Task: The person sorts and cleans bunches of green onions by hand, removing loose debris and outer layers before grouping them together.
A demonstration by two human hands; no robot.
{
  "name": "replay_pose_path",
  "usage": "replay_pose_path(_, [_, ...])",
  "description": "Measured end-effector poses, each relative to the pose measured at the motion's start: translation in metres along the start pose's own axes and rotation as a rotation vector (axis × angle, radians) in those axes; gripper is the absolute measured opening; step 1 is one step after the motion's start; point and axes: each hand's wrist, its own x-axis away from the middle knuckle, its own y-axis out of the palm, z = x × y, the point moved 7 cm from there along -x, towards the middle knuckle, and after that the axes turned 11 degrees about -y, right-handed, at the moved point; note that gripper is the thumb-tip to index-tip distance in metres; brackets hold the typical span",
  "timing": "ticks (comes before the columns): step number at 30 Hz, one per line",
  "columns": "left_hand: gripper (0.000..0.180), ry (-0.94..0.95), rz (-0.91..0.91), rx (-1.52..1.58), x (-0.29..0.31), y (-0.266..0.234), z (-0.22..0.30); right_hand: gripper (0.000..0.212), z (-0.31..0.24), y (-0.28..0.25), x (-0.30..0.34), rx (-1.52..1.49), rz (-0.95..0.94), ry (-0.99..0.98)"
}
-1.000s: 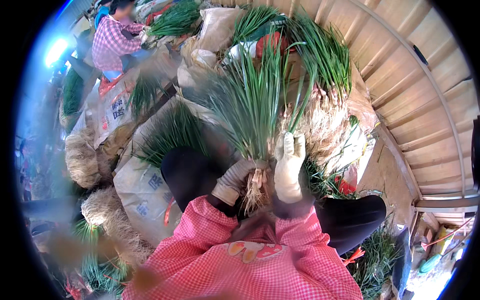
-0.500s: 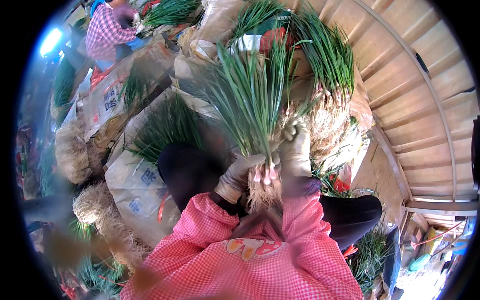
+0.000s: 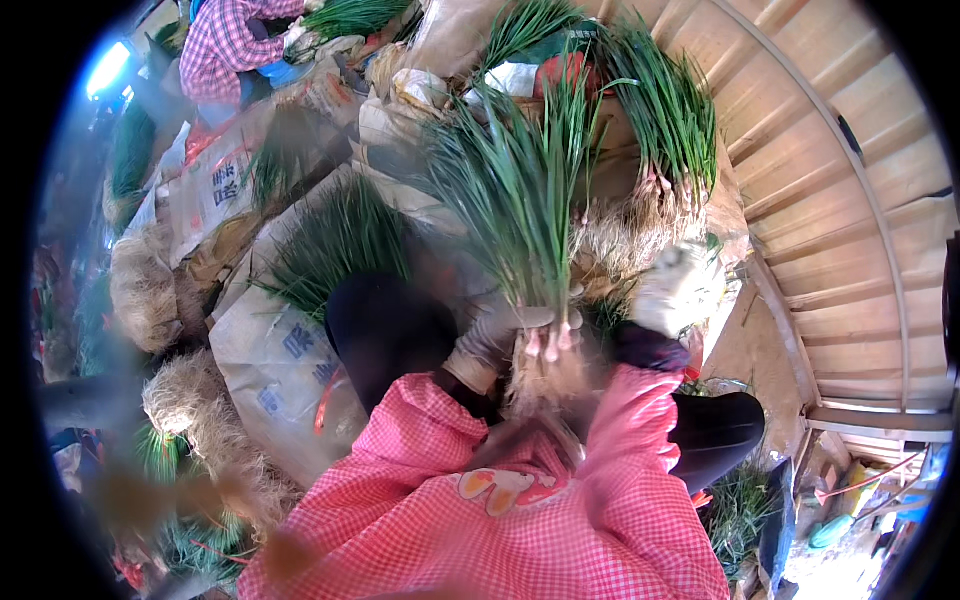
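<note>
My left hand (image 3: pixel 495 335), in a pale work glove, is closed around a bunch of scallions (image 3: pixel 530 220) in front of my lap. Their long green leaves point up and away from me. Pinkish-white bulbs (image 3: pixel 550 343) show just past the glove's fingers, with pale stringy roots hanging below. My right hand (image 3: pixel 680 285), also gloved, is off to the right, bright and smeared, so its fingers cannot be made out. It is nearest to a heap of scallions (image 3: pixel 665 120) whose tangled roots (image 3: pixel 625 240) face me.
More scallions (image 3: pixel 340 245) lie on a printed pale sack (image 3: pixel 285 365) at my left. Root clumps (image 3: pixel 215 430) sit farther left. A ribbed tan wall (image 3: pixel 830 220) curves along the right side. At the far left, a person in a checked shirt (image 3: pixel 228 50) handles scallions (image 3: pixel 355 18).
My right hand has left the bunch and swung right, toward the root heap. My left hand keeps hold of the scallions, slightly farther right in the picture.
</note>
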Motion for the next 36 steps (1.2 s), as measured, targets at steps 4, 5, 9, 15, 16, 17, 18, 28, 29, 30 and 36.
replay_pose_path(4, [0.042, 0.057, 0.124, 0.159, 0.010, -0.003, 0.003, 0.022, -0.054, -0.027, -0.038, 0.420, -0.346, -0.037])
replay_pose_path(5, [0.040, 0.071, 0.132, 0.131, 0.000, 0.002, 0.003, 0.033, -0.035, -0.079, -0.082, 1.102, -0.619, -0.042])
replay_pose_path(9, [0.022, 0.055, 0.259, -0.050, -0.006, -0.018, 0.003, 0.043, -0.051, -0.026, 0.051, 0.736, -0.801, -0.256])
replay_pose_path(15, [0.023, 0.088, 0.389, -0.042, 0.003, -0.016, 0.019, 0.056, -0.059, 0.076, 0.196, 0.869, -1.200, -0.730])
replay_pose_path(16, [0.021, 0.384, 0.391, -0.149, 0.016, 0.010, 0.037, 0.055, -0.068, 0.082, 0.200, 0.905, -1.229, -0.829])
replay_pose_path(17, [0.019, 0.425, 0.360, -0.628, 0.023, 0.014, 0.061, 0.055, -0.059, 0.079, 0.191, 0.789, -1.133, -0.662])
replay_pose_path(18, [0.019, 0.310, 0.161, -0.284, 0.035, 0.044, 0.087, 0.056, -0.070, 0.094, 0.190, 0.493, -1.123, -0.363])
replay_pose_path(28, [0.017, 0.326, 0.238, -0.575, 0.184, -0.053, 0.209, 0.042, -0.079, 0.101, 0.133, 0.721, -1.072, -0.361])
replay_pose_path(29, [0.016, 0.314, 0.213, -0.559, 0.187, -0.079, 0.198, 0.043, -0.069, 0.093, 0.122, 0.721, -1.057, -0.334])
replay_pose_path(30, [0.014, 0.030, 0.260, -0.130, 0.193, -0.107, 0.161, 0.043, -0.059, 0.085, 0.111, 0.719, -1.041, -0.304])
replay_pose_path(36, [0.006, -0.251, 0.853, 0.272, 0.242, -0.232, -0.017, 0.047, -0.015, 0.057, 0.076, 0.801, -1.061, -0.116])
